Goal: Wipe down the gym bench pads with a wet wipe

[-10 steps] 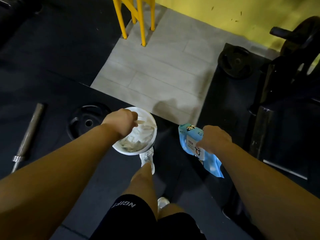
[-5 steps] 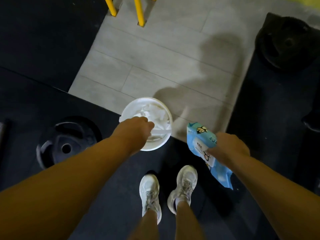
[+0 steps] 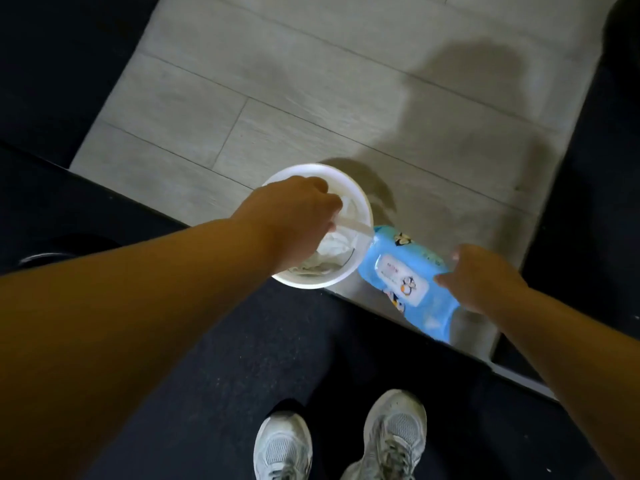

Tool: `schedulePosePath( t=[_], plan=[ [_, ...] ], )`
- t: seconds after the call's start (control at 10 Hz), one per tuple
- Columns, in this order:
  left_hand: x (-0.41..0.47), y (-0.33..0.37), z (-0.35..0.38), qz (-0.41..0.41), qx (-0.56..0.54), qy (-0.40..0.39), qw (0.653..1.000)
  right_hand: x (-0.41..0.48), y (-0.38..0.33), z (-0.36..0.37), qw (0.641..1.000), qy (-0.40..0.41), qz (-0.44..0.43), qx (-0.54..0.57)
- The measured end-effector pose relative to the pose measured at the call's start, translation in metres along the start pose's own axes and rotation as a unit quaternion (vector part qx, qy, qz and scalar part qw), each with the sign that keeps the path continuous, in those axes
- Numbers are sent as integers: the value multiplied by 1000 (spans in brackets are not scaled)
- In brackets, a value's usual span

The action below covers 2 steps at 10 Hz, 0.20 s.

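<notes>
Fingers of my left hand (image 3: 298,220) curl round the bucket (image 3: 311,285) handle, my right hand (image 3: 485,277) clamps the wipe pack (image 3: 398,271) just beside the bucket; best carried level

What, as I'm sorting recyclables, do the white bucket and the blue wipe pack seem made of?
White bucket: likely plastic, smooth and matte, with a thin even rim. Blue wet wipe pack: likely soft plastic film, slightly glossy; it sags and creases past the right hand.
</notes>
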State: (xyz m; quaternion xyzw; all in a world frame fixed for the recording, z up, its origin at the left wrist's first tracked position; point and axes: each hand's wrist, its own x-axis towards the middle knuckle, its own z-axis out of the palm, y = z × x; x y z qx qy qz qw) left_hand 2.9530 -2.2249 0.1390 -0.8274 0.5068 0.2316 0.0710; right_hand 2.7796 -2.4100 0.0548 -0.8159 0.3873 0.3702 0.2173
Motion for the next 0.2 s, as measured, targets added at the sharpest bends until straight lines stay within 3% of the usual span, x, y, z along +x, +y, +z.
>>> schedulePosePath(
  t=[0.1, 0.2],
  plan=[
    [5, 7, -6, -3, 1, 0, 1000, -7, 0, -1, 1000, 1, 13, -8],
    [-4, 14, -25, -18, 4, -55, 998, -38, -9, -12, 999, -34, 1, -5]
  ],
)
